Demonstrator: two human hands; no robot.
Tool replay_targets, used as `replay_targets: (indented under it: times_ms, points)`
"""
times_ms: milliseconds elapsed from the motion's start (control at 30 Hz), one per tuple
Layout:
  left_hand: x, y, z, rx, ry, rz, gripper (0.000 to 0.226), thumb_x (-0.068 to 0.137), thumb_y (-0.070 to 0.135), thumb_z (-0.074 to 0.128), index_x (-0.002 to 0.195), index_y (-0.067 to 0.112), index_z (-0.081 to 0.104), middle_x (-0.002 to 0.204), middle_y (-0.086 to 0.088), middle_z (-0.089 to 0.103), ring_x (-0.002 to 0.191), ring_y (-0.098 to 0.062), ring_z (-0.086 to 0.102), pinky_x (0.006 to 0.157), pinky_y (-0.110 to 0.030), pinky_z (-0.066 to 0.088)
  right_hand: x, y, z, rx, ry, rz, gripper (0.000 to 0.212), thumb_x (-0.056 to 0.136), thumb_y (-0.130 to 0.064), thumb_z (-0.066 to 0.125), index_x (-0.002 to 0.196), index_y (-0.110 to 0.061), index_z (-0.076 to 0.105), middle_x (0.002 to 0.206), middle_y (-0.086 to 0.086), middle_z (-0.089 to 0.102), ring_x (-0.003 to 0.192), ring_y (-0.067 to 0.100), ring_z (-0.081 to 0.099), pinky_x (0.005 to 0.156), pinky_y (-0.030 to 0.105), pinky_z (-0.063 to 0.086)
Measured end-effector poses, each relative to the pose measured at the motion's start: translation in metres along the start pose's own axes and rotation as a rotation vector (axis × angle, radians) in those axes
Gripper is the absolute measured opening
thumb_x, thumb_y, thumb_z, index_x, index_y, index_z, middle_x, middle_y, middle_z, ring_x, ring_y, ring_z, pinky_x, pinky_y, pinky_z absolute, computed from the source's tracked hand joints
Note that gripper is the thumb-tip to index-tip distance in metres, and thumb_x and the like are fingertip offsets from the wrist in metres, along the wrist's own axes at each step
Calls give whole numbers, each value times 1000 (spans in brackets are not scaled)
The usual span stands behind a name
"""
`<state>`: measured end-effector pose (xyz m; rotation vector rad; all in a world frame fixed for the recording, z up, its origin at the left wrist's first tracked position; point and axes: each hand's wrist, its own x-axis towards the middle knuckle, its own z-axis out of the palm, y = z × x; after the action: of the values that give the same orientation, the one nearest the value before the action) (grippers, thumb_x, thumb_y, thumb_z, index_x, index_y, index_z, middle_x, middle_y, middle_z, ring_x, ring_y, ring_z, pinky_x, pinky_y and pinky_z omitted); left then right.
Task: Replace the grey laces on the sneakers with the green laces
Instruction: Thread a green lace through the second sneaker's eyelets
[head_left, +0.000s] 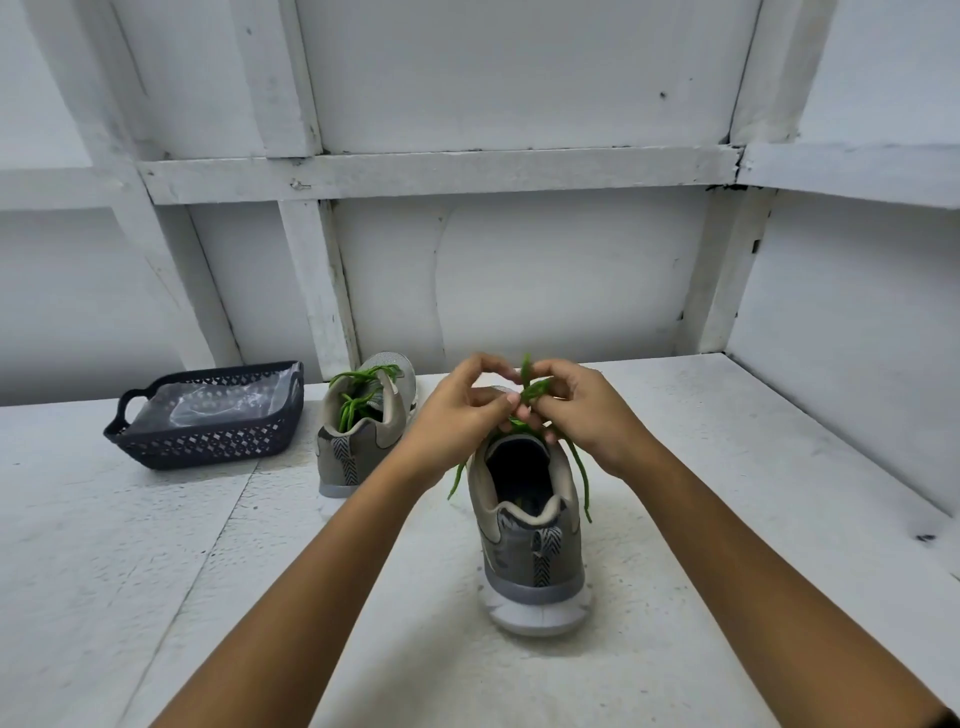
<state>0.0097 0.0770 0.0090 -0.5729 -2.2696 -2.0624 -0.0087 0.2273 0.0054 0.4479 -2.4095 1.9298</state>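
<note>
Head view. Two grey sneakers stand on a white worktop (727, 467), both with heel toward the viewer and toe toward the back wall. The near sneaker (535, 551) lies straight ahead, its long axis running directly away from the person. The left hand (457, 415) and right hand (587, 415) meet above its tongue, at the top of the eyelet rows, just beyond the collar opening. Both hands have their fingers curled and pinch the green lace (536, 387). The right hand holds a short doubled length that stands up between its fingertips, and the left hand nips the lace just beside it. The two hands are equally near the work, one on each side of the shoe's midline. Two loose green ends hang down, one on each flank of the collar.

The crossings lower on the near sneaker are hidden behind the hands. Judged from the grip and the free ends, the step in hand is forming or tightening the knot at the top eyelets, so the coming pull would run crosswise to the shoe's long axis, each hand drawing outward to its own side.

The far sneaker (358, 452), to the left and further back, already carries a green lace, with its ends tucked into the opening. A dark perforated basket (218, 447) with a clear plastic lining sits left of it. No grey laces can be made out
</note>
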Motion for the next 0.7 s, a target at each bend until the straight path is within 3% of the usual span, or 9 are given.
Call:
replay_targets:
  times_ms: [100, 267, 500, 567, 700]
  points:
    - [1, -1, 0, -32, 72, -34, 23, 91, 1, 57, 105, 14, 45, 59, 5, 68, 55, -2, 58, 63, -14, 46, -1, 1, -2, 80, -17, 11, 22, 90, 4, 53, 94, -18, 51, 68, -1, 66, 57, 9, 58, 50, 19, 44]
    - [9, -3, 0, -3, 125, -98, 42, 88, 9, 64, 127, 10, 48, 60, 4, 68, 56, -5, 58, 65, -15, 49, 1, 6, -6, 35, -20, -73, 17, 89, -3, 59, 87, -18, 66, 69, -4, 65, 60, 3, 57, 54, 15, 43]
    - [11, -7, 3, -28, 227, -47, 18, 87, 7, 63, 103, 13, 70, 56, 5, 65, 60, 1, 61, 64, -10, 47, 1, 7, -6, 46, -53, -75, 14, 92, -18, 58, 93, -24, 70, 81, 0, 69, 68, 6, 54, 58, 17, 43]
    - [9, -7, 7, -35, 272, -20, 15, 87, 8, 65, 97, 18, 72, 59, 5, 66, 62, -2, 62, 66, -12, 49, 2, 5, -2, 75, 17, -70, 17, 94, -23, 55, 89, -22, 71, 76, 2, 67, 62, 7, 52, 53, 19, 42]
    - [5, -8, 11, 28, 270, 74, 21, 86, 7, 66, 104, 18, 70, 72, 6, 71, 72, -6, 63, 76, -19, 53, 8, 1, 4, 68, 114, 7, 30, 97, -26, 49, 75, -16, 66, 55, -2, 58, 47, 9, 45, 44, 19, 36]
